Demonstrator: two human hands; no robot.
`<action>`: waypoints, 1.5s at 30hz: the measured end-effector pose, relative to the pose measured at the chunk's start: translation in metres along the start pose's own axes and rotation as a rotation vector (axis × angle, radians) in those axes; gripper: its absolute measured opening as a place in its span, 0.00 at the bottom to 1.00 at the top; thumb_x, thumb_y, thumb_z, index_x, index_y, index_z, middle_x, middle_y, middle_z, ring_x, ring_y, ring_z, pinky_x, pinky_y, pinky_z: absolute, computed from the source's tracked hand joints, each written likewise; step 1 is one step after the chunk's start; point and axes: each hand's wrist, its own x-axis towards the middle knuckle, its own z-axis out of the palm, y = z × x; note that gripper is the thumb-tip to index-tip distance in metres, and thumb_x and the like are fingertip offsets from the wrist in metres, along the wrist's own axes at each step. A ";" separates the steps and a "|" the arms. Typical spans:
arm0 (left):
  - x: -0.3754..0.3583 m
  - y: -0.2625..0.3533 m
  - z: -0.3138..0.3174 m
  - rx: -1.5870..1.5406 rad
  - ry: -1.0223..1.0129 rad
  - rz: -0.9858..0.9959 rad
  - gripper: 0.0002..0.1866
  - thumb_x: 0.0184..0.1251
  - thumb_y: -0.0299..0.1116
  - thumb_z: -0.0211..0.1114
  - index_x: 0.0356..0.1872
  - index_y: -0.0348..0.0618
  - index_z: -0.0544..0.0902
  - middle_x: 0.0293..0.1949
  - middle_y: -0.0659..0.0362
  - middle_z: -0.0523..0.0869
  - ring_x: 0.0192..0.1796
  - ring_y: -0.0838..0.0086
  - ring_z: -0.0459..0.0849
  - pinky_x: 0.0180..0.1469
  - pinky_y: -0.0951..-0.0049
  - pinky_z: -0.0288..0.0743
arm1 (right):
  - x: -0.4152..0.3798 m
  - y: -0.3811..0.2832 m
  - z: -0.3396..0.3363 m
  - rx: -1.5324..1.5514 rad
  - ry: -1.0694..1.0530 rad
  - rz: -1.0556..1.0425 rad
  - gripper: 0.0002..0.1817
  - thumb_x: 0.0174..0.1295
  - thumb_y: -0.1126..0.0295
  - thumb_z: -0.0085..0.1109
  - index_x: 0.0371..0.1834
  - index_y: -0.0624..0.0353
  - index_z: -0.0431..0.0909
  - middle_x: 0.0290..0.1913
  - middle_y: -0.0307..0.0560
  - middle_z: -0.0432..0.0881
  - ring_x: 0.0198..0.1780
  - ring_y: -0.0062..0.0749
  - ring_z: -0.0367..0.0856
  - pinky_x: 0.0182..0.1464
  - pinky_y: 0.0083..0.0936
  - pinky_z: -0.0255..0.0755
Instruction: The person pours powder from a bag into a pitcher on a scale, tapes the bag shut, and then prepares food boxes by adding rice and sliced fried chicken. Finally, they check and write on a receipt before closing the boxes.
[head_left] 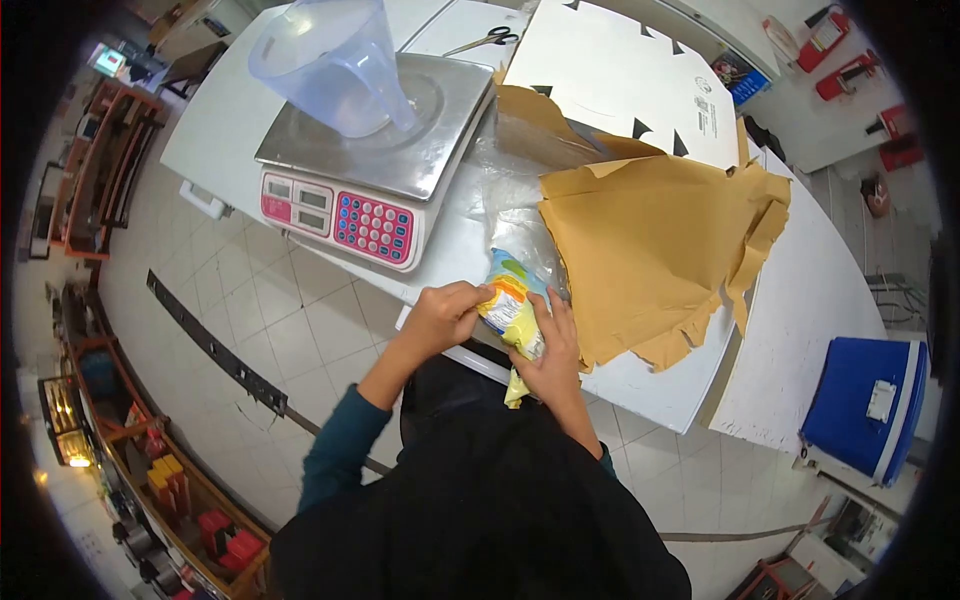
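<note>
A yellow, blue and orange printed packet (515,305) lies at the table's near edge, between my two hands. My left hand (447,316) is closed, thumb and fingers pinching the packet's left edge. On its right side, my right hand (549,350) curls its fingers around the packet. One crumpled yellow corner hangs below. Clear plastic film (515,200) lies just beyond the packet. Left of that, a digital scale (340,215) with a steel pan bears a translucent plastic measuring jug (340,70). To the right is a torn sheet of brown paper (650,250).
Scissors (485,41) lie at the back of the white table (225,125). A white cardboard sheet (620,80) is beyond the brown paper. A blue cool box (862,405) stands at the right. Shelving (190,500) lines the left, and fire extinguishers (825,42) are at the upper right.
</note>
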 end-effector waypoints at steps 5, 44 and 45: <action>0.019 -0.009 -0.013 -0.173 -0.126 0.033 0.11 0.41 0.16 0.54 0.26 0.37 0.81 0.22 0.54 0.81 0.22 0.69 0.80 0.25 0.78 0.72 | 0.001 0.008 -0.011 0.056 -0.091 -0.023 0.35 0.35 0.69 0.67 0.55 0.49 0.69 0.62 0.54 0.61 0.60 0.60 0.59 0.62 0.44 0.53; 0.010 0.006 0.056 -0.308 0.272 -0.336 0.28 0.47 0.25 0.59 0.53 0.42 0.63 0.55 0.44 0.65 0.45 0.61 0.77 0.43 0.68 0.72 | 0.051 0.112 -0.081 1.284 -0.310 0.511 0.32 0.46 0.80 0.61 0.59 0.65 0.63 0.53 0.47 0.72 0.52 0.31 0.72 0.55 0.27 0.67; 0.017 0.024 0.039 -0.113 0.309 -0.180 0.28 0.47 0.26 0.61 0.53 0.43 0.65 0.56 0.44 0.64 0.46 0.60 0.76 0.44 0.68 0.71 | 0.057 0.107 -0.085 1.237 -0.363 0.469 0.30 0.48 0.78 0.60 0.58 0.67 0.64 0.52 0.47 0.72 0.50 0.29 0.73 0.52 0.23 0.67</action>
